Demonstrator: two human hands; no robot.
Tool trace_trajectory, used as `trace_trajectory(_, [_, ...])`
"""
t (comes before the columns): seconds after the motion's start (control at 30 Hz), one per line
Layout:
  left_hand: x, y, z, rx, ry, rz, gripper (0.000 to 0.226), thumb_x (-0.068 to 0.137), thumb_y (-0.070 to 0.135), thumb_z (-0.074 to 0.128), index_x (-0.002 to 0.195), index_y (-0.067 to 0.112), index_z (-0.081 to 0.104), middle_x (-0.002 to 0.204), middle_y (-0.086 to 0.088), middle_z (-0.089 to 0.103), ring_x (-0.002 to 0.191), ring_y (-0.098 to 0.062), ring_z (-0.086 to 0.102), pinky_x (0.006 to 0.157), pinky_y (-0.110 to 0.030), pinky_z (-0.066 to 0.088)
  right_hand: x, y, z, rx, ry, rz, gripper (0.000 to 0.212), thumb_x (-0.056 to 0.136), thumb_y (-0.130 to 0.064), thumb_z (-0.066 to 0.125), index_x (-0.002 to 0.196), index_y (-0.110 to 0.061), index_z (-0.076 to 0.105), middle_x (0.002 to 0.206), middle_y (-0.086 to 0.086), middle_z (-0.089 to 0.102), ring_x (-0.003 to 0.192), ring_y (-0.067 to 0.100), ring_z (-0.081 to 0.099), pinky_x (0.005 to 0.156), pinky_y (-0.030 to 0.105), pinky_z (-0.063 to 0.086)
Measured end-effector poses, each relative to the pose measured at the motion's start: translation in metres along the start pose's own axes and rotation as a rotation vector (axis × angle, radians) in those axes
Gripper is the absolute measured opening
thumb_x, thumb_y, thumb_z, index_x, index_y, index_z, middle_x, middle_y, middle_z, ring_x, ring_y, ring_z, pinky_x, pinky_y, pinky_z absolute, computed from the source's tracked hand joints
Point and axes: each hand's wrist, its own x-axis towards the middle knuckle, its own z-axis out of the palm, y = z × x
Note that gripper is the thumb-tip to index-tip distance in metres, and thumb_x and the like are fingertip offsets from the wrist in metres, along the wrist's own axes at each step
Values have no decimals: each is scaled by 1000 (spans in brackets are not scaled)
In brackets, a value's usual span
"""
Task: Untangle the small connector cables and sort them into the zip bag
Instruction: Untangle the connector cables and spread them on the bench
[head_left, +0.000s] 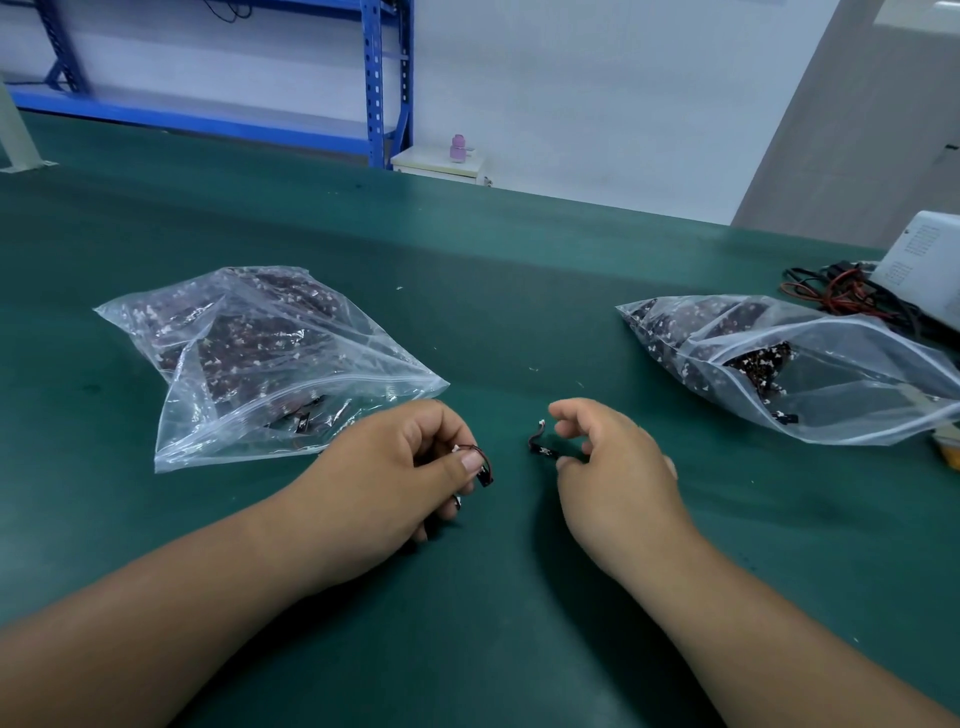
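My left hand (410, 470) pinches a small red-and-black connector cable (480, 464) between thumb and fingers, just above the green mat (519, 597). My right hand (608, 457) holds a second short cable (543, 446) by one end; its white plug sticks up to the left. The two cables are apart, a small gap between them. A clear zip bag (270, 358) packed with dark cables lies at the left, its mouth toward my left hand. A second clear zip bag (789, 364), partly filled, lies at the right.
At the far right sits a white device (924, 270) with a tangle of red and black wires (836, 291) beside it. A yellow object (948, 449) pokes out under the right bag. Blue shelving (374, 78) stands beyond the bench.
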Motion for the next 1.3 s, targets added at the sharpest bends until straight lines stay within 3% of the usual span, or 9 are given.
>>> trace_trajectory(0.13, [1,-1,0,2,-1,1,17,92,21,61,79,31,63,69,2,68,59,-9,63,50,-26,50,-1,-4,-1,36,-40,-15,44,87,-6,60,119,-36,64,104,-20,63,107,13,57,98,36,42])
trace_trajectory(0.3, [2,-3,0,5,-3,5,17,93,21,61,80,31,63,70,1,69,59,-12,64,49,-28,50,-17,-15,4,339,-128,-89,40,87,2,61,109,-30,68,95,-24,66,90,-8,60,78,5,43])
trace_trajectory(0.43, [3,-3,0,11,1,14,17,93,21,61,78,30,62,69,0,68,57,-14,63,47,-30,50,-26,-26,2,485,-59,-212,23,88,-12,62,93,-33,71,92,-18,69,95,-3,62,80,7,44])
trace_trajectory(0.53, [3,-2,0,19,6,15,18,93,21,61,77,29,61,67,0,66,57,-10,63,46,-28,49,-30,-31,-2,508,-99,-273,10,86,-28,63,84,-27,73,83,-13,70,85,4,64,71,14,47])
trace_trajectory(0.77, [2,-3,-1,-25,-7,-6,17,92,14,64,79,24,62,69,-2,68,59,-14,65,47,-29,50,-27,-28,-4,594,-85,-188,23,86,-7,71,75,-28,72,74,-15,71,68,-2,62,63,9,45])
trace_trajectory(0.9, [2,-3,-3,-62,9,-51,20,91,10,64,79,27,64,77,-6,72,70,-27,69,50,-30,52,-12,-18,-9,574,95,-39,20,87,-11,68,76,-28,70,73,-13,71,63,0,61,59,8,43])
trace_trajectory(1.03, [3,-3,-2,-95,17,-85,19,90,0,58,85,18,64,83,-2,74,77,-20,72,51,-30,53,-3,-5,-9,428,59,46,14,89,-22,67,77,-29,69,72,-16,69,58,-2,57,52,8,40])
trace_trajectory(1.2, [1,-2,-2,-14,30,-57,19,89,13,67,78,29,65,78,-1,74,55,-11,62,51,-25,53,-2,-3,-6,396,72,20,21,90,-20,62,80,-37,67,68,-16,66,51,0,50,47,12,38])
trace_trajectory(1.3, [2,-2,-3,25,46,-40,15,86,20,71,80,32,66,73,0,73,54,-16,62,56,-31,58,-7,-5,-6,424,92,-86,22,88,-13,65,80,-34,67,72,-17,66,62,1,56,55,11,42])
